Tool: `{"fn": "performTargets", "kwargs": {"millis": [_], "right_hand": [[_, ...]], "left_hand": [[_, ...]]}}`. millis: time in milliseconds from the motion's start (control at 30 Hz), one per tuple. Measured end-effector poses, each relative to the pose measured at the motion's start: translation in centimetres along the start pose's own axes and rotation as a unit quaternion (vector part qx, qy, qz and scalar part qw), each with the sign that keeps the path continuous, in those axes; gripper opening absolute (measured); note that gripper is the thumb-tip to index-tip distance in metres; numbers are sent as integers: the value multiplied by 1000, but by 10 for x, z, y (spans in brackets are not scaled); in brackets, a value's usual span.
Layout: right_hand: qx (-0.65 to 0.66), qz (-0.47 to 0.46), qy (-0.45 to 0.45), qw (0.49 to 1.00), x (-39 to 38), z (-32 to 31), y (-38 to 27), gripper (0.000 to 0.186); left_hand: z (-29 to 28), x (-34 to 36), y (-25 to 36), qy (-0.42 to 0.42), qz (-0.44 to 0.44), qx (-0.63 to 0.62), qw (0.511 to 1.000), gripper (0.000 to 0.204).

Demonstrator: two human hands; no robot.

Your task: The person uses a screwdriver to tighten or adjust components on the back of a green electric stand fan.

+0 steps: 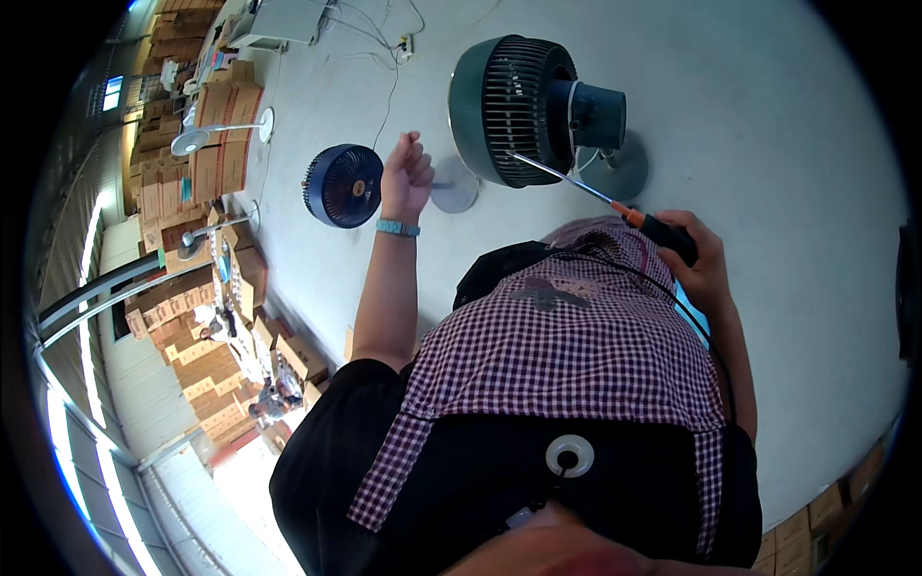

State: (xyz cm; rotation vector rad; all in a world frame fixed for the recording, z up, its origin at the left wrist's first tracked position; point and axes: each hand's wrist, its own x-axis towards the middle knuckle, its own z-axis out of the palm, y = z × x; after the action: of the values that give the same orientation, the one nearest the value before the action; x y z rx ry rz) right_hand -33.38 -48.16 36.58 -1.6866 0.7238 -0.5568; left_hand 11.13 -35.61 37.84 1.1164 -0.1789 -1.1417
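Observation:
My right hand (699, 252) grips the black and orange handle of a long screwdriver (615, 203). Its thin metal shaft reaches up and left, and the tip overlaps the rear grille of a dark green fan (519, 110). Whether the tip touches the grille I cannot tell. That fan stands on a round base (619, 171), its motor housing facing right. My left hand (407, 178) is raised to the left of the fan, fingers curled closed. Anything inside those fingers is hidden. Beside this hand is a smaller dark blue fan (344, 186).
A pale round base (454, 186) stands on the floor between the two fans. Cables (389, 48) trail across the floor at the top. White stand fans (192, 141) and stacked cardboard boxes (219, 171) line the left side. More cartons (792, 538) sit at the lower right.

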Motion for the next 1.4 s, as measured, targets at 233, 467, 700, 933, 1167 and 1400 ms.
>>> {"fn": "performTargets", "kwargs": {"millis": [233, 467, 700, 933, 1167, 1400], "right_hand": [[-3, -51, 13, 999, 62, -17, -16, 33], [-11, -65, -11, 998, 103, -25, -17, 32], [23, -50, -28, 998, 120, -31, -24, 35], [41, -31, -49, 997, 126, -26, -16, 38], [127, 175, -78, 973, 141, -30, -52, 33], [0, -42, -94, 995, 151, -35, -51, 38]], "left_hand": [[45, 37, -7, 161, 51, 415, 894, 39], [16, 50, -4, 109, -65, 440, 889, 54], [25, 43, -9, 117, -36, 379, 917, 57], [30, 43, -6, 89, -28, 359, 929, 59], [30, 39, -6, 89, -29, 346, 934, 57], [31, 40, -5, 77, -28, 332, 940, 56]]}}
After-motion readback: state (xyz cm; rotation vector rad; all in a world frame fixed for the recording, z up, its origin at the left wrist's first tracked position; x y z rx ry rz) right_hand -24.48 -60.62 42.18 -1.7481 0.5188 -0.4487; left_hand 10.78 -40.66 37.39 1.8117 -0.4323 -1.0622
